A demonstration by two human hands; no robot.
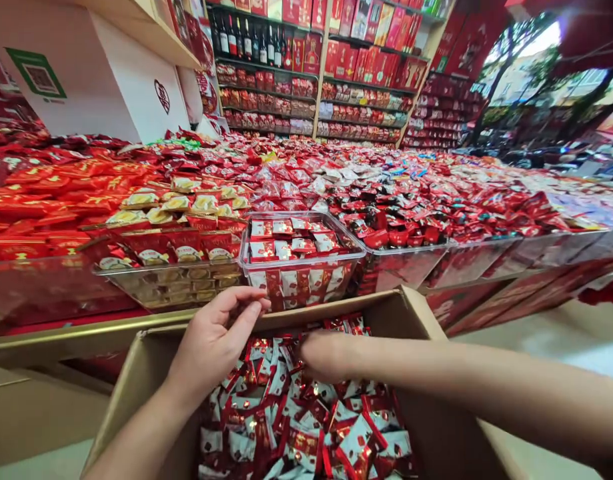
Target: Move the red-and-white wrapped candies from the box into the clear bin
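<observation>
My left hand [211, 337] is above the near side of a clear plastic bin [301, 263], its fingers curled and thumb drawn in against them. Whatever may be between its fingertips is hidden. My right hand [326, 355] reaches down into an open cardboard box [421, 317], among small red-and-white wrapped candies [303, 443]. Motion blurs that hand, and its fingers are hidden. Inside the bin, similar candies [291, 243] lie in neat rows, with more stacked below, visible through the wall.
Left of the bin stand gold-and-red packets [186, 250] in another clear container. Heaps of red wrapped sweets [401, 213] cover the display to the right. Behind are shelves with bottles [249, 40] and red boxes. A white panel [136, 73] rises at left.
</observation>
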